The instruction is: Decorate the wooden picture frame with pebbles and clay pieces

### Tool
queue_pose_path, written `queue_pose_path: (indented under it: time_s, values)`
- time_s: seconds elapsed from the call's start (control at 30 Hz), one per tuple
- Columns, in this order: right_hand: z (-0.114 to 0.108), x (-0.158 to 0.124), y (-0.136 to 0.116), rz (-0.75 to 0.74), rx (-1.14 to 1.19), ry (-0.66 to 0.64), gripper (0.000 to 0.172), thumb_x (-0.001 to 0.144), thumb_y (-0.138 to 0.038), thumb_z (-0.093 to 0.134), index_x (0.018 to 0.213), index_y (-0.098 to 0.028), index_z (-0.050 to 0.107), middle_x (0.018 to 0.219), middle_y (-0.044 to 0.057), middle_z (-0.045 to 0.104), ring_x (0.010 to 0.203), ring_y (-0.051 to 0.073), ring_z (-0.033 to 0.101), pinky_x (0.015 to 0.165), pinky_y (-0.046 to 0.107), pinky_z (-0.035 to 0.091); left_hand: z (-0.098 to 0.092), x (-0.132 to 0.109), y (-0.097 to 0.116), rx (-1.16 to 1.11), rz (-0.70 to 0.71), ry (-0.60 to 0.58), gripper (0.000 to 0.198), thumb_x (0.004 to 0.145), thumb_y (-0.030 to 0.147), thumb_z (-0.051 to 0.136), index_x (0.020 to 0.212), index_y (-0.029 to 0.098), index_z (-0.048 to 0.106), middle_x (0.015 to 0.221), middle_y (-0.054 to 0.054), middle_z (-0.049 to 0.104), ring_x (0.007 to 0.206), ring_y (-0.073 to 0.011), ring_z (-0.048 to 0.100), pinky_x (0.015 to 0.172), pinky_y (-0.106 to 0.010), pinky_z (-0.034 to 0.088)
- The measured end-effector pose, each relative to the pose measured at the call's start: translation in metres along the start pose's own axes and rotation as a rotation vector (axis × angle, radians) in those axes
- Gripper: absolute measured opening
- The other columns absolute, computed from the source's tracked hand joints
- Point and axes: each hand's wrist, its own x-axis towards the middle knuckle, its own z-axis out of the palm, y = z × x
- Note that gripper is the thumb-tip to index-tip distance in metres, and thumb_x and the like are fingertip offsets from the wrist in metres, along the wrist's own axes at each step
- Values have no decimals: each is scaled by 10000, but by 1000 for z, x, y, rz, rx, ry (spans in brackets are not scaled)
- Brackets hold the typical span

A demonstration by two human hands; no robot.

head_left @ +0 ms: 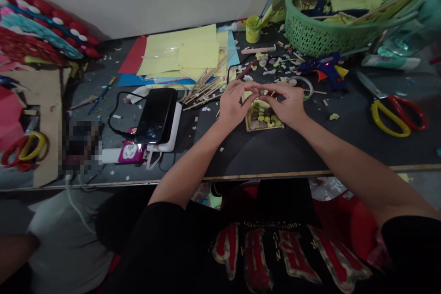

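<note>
A small square frame edged with wooden sticks (265, 127) lies on the dark table, filled with several brown, yellow-green and pale pebbles (261, 118). Over its far side my left hand (236, 101) and my right hand (287, 102) meet, with thumbs and fingertips pinched close together. Whatever sits between the fingertips is too small or too hidden to name. The far edge of the frame is partly covered by my fingers. Beside my right hand lies a white ring, perhaps a tape roll (309, 88).
A blue glue gun (325, 70), scissors (392, 110) and a green basket (317, 32) stand to the right. Thin sticks (203, 87), coloured paper (182, 53), a phone (156, 117) and a paint jar (253, 30) lie left and behind. Another person's arm (17, 252) shows lower left.
</note>
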Motion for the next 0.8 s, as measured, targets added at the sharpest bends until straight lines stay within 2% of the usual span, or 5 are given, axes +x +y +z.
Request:
queue_pose_path:
  time_s: [0.13,0.4,0.6,0.8]
  values:
    - [-1,0,-1,-28,-1,-1,249,821,-455,705,974,-274,783,812,19,756,666,159,649,683,323,533,0,0,-1,-3,2,-15,253,936,416,577,1085,226,650,905,-30,736,955,-174,631,883,-319,489]
    - [0,-3,3,-48,22,-11,218,822,-372,720,1006,-272,782,845,17,759,660,150,647,668,313,526,2,0,-5,18,9,-59,240,954,399,541,1099,224,617,892,-34,704,944,-177,624,879,-339,487]
    - [1,-2,2,-19,51,-2,235,819,-408,716,996,-269,782,895,25,774,694,159,670,659,305,539,0,0,0,21,-19,-22,268,935,434,574,1092,220,615,892,-40,717,985,-191,632,914,-351,482]
    - [-1,-2,0,-6,-4,-23,278,822,-468,698,992,-264,782,822,24,755,656,153,649,675,315,537,-2,-1,3,28,-54,-5,228,923,422,597,1040,229,630,884,-35,721,966,-190,643,878,-346,500]
